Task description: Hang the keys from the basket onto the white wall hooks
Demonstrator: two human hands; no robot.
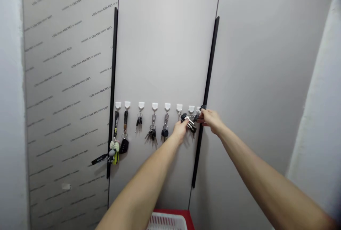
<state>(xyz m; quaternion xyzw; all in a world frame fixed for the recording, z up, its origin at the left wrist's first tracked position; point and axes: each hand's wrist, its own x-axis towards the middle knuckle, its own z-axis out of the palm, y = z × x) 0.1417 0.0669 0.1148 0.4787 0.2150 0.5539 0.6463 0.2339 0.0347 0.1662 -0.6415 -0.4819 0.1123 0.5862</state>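
Observation:
Both my hands reach up to a row of white hooks on a pale cabinet door. My left hand (181, 130) is closed on a bunch of keys (191, 125) with dark heads and silver blades, below the hooks at the right of the row. Just to its right, my right hand (211, 119) pinches a dark-headed key (203, 108) close to the last white hook (198, 109). The fingers partly cover both, so I cannot tell whether either bunch hangs on its hook.
Several other key bunches (152, 133) hang to the left, including a black car key (124, 145) and a plush charm (113, 148). Long black handles (113, 80) edge the door. Below stands a white plastic basket (170, 218) on a red surface (189, 219).

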